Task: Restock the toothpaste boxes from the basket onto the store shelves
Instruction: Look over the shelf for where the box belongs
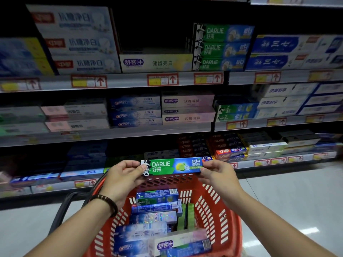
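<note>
A green and blue Darlie toothpaste box (171, 166) is held level above the red basket (220, 206), its label facing me. My left hand (123, 176) grips its left end and my right hand (216, 174) pinches its right end. Several more toothpaste boxes (156, 212) lie stacked inside the basket. The store shelves (130, 80) ahead carry rows of boxed toothpaste. Matching Darlie boxes (235, 112) with a lime picture sit on the middle shelf at right, and other Darlie boxes (222, 48) stand on the upper shelf.
The basket's dark handle (65, 206) hangs down at its left side. A gap (154, 36) opens on the upper shelf above a single white box (156, 63). Pale shiny floor (289, 193) stretches to the right of the basket. Price tags line the shelf edges.
</note>
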A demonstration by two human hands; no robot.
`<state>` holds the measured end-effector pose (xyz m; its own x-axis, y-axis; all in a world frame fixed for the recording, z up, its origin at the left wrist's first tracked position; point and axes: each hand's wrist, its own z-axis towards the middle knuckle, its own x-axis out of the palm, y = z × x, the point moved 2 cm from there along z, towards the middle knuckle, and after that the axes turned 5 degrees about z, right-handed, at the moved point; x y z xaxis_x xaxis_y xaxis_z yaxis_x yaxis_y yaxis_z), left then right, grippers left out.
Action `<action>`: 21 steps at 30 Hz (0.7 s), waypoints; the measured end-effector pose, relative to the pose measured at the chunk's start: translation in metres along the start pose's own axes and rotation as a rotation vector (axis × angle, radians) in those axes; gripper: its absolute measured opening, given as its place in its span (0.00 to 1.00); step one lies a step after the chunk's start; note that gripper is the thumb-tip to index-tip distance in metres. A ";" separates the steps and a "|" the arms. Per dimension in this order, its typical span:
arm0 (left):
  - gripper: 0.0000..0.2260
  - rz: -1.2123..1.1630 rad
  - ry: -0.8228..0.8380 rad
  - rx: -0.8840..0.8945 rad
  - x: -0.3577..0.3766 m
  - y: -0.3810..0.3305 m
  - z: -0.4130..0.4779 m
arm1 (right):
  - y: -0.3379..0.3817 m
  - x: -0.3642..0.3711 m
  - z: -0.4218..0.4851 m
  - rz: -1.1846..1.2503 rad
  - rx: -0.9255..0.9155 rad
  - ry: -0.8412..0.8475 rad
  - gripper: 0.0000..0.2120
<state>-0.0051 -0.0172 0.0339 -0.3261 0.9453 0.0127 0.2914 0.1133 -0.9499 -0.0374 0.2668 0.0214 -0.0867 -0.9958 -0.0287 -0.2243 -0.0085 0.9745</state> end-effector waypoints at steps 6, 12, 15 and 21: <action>0.07 -0.037 -0.059 0.037 0.001 -0.001 -0.001 | 0.000 0.000 0.002 0.045 -0.050 -0.029 0.02; 0.05 -0.009 -0.091 0.116 0.005 -0.005 -0.004 | 0.015 0.001 -0.004 0.098 -0.141 -0.067 0.05; 0.05 0.003 -0.099 0.158 0.006 -0.006 -0.004 | 0.020 -0.001 -0.007 0.099 -0.160 -0.081 0.06; 0.12 0.000 -0.053 0.185 0.013 -0.008 -0.003 | 0.022 -0.004 -0.010 0.128 -0.162 -0.105 0.04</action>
<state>-0.0089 -0.0046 0.0431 -0.3743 0.9273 0.0012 0.1222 0.0506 -0.9912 -0.0327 0.2694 0.0454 -0.2070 -0.9749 0.0824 -0.0467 0.0940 0.9945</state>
